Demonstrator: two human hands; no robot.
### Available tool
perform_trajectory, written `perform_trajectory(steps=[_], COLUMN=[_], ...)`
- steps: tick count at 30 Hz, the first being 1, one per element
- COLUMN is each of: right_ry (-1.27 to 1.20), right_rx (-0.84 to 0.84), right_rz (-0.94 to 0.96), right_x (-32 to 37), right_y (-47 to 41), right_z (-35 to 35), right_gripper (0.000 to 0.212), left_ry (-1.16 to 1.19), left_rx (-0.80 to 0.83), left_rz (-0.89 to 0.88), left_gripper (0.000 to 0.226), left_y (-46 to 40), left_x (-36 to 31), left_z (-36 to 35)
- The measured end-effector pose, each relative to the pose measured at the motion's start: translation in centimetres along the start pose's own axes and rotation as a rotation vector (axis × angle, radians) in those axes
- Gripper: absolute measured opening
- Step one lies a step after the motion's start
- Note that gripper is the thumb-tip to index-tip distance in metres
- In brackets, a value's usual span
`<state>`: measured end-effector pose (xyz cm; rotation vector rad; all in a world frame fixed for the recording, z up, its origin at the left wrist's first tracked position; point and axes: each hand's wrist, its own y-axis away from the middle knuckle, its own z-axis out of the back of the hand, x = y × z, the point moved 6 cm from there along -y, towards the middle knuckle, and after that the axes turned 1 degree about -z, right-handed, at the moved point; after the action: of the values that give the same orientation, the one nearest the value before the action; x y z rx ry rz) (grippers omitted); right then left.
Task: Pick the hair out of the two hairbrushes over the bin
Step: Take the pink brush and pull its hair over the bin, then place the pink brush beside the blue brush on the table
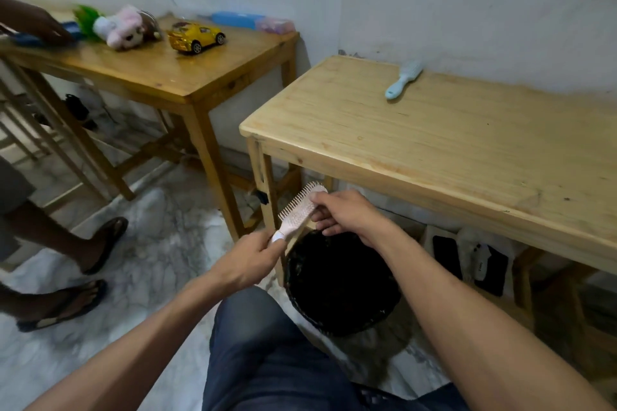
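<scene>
Pink hairbrush (298,211): above the black bin's (340,284) far-left rim; handle gripped in left hand (248,260), head pinched by right hand (340,212). Blue hairbrush (403,79): loose near the light table's (434,150) back edge.

No legible text, label, brand or number is found. Small dark marks are seen on a white packet (479,264) below the right hand (344,213), too blurred to read.
</scene>
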<state>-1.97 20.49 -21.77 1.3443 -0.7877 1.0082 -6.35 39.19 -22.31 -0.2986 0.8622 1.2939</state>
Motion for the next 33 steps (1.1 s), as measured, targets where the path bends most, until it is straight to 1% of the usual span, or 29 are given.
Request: perform_trajectory(steps=[3, 6, 10, 14, 16, 22, 25, 27, 30, 33], right_ry=[0.047, 0.06, 0.067, 0.069, 0.023, -0.094, -0.144, -0.172, -0.193, -0.201], right_rx=[0.017, 0.033, 0.016, 0.041, 0.009, -0.21, -0.274, -0.328, -0.434, -0.515], right_rz=[0.05, 0.089, 0.165, 0.234, 0.26, 0.301, 0.305, 0.302, 0.272, 0.222], right_x=[2.7, 5.1, 8.7, 12.1, 13.5, 17.6, 19.1, 19.6, 19.3, 18.6], right_y=[0.4, 1.1, 2.3, 3.3, 3.5, 2.9, 2.5, 2.0, 0.5, -1.0], right_z=[-1.7, -3.1, -3.7, -3.4, -2.4, 4.5, 9.1, 12.5, 17.2, 21.5], right_gripper=[0.027, 0.029, 0.034, 0.031, 0.027, 0.029, 0.022, 0.022, 0.021, 0.014], left_ry=[-0.036, -0.006, 0.049, 0.088, 0.094, 0.066, 0.067, 0.057, 0.055, 0.036], left_rx=[-0.118, -0.218, -0.322, -0.375, -0.394, -0.433, -0.451, -0.443, -0.404, -0.353], left_rz=[-0.036, -0.07, -0.119, -0.175, -0.203, -0.261, -0.302, -0.328, -0.349, -0.369], left_gripper=[0.019, 0.016, 0.017, 0.024, 0.026, 0.037, 0.034, 0.032, 0.028, 0.024], left_y=[1.9, 3.8, 5.2, 5.1, 4.6, 2.0, 0.2, -1.6, -5.2, -9.4], left_x=[-0.4, -1.0, -2.8, -6.2, -8.3, -14.5, -17.5, -19.6, -22.4, -25.0], left_z=[2.6, 4.4, 6.5, 8.2, 8.8, 9.2, 9.1, 8.7, 7.0, 4.7])
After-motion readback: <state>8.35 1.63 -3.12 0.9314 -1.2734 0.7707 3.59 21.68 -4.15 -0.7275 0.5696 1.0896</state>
